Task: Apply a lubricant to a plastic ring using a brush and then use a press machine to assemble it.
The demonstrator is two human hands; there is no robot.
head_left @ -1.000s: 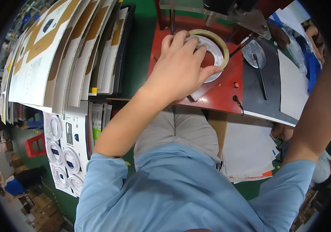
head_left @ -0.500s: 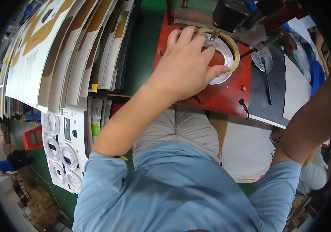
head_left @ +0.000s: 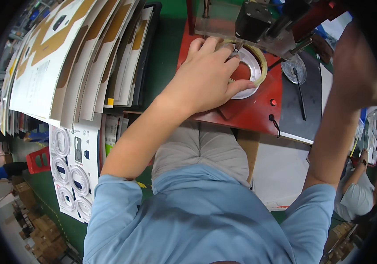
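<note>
My left hand (head_left: pixel 210 75) lies over the left side of a white ring (head_left: pixel 253 66) on the red base (head_left: pixel 259 112) of a small press-like machine. Its fingers are bent over the ring, some tips hidden, and the thumb rests on the ring's lower part. A yellowish, see-through round rim (head_left: pixel 263 75) surrounds the white ring. Just above it hangs the machine's dark head (head_left: pixel 253 22), with a thin metal tip near my fingers. My right hand (head_left: pixel 358 66) is raised at the far right, smeared by motion, its fingers not readable.
Printed cardboard sheets (head_left: pixel 50 66) stand stacked at the left, above a card with ring-shaped coils (head_left: pixel 78 178). Right of the machine, a clear round dish (head_left: pixel 293 70) and a black stick (head_left: pixel 302 99) lie on a dark mat. A red button (head_left: pixel 273 102) sits on the base. Another person (head_left: pixel 358 198) is at right.
My right forearm has swung up and inward, bringing the blurred right hand into view. My left hand stays at the white ring, while the whole view has shifted slightly.
</note>
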